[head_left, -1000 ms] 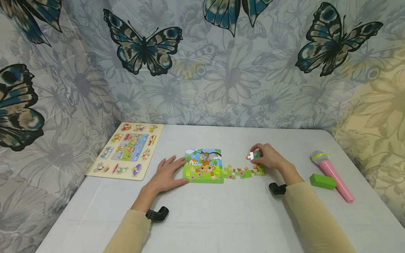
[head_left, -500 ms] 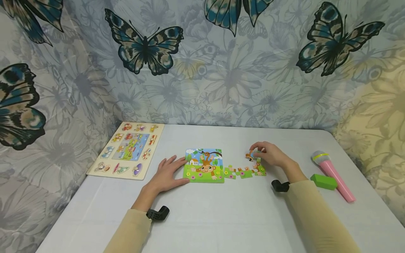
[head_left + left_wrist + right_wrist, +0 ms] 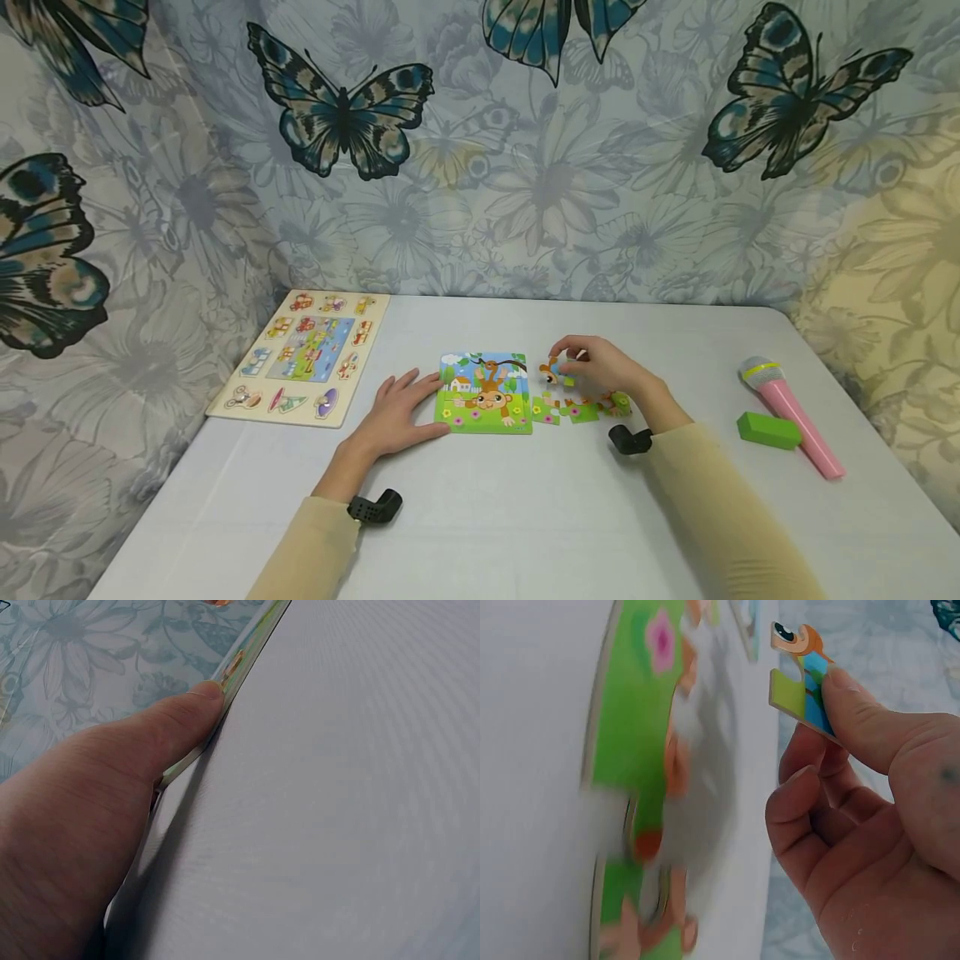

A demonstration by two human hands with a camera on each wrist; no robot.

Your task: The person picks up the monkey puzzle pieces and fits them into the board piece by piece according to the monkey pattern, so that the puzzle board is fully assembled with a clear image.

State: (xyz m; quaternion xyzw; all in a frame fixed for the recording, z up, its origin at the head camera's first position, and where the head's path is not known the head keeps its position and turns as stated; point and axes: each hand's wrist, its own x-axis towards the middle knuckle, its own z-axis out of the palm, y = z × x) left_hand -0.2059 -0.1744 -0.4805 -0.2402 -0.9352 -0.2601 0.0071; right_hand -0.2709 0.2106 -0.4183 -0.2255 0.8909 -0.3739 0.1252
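My left hand (image 3: 395, 417) rests with spread, straight fingers at the left side of a square monkey picture board (image 3: 483, 396); in the left wrist view its thumb (image 3: 176, 724) touches the board's edge. My right hand (image 3: 603, 367) pinches a jigsaw piece (image 3: 550, 377) between thumb and fingers. In the right wrist view that jigsaw piece (image 3: 787, 691) shows part of a monkey's face with an eye, plus blue and green. It is held up, apart from the loose bottom-row pieces (image 3: 582, 413) lying right of the board. The hand partly covers that row's right end.
At the back left lies a large cream board (image 3: 300, 411) with small pictures. A pink toy microphone (image 3: 798, 425) and a green block (image 3: 769, 431) lie on the right of the white table (image 3: 510, 517). A patterned cloth wall (image 3: 525, 217) borders the table's back.
My right hand has carried the jigsaw piece left, from over the row's right end towards the board, and the piece's printed face has turned into view. My left hand has stayed still.
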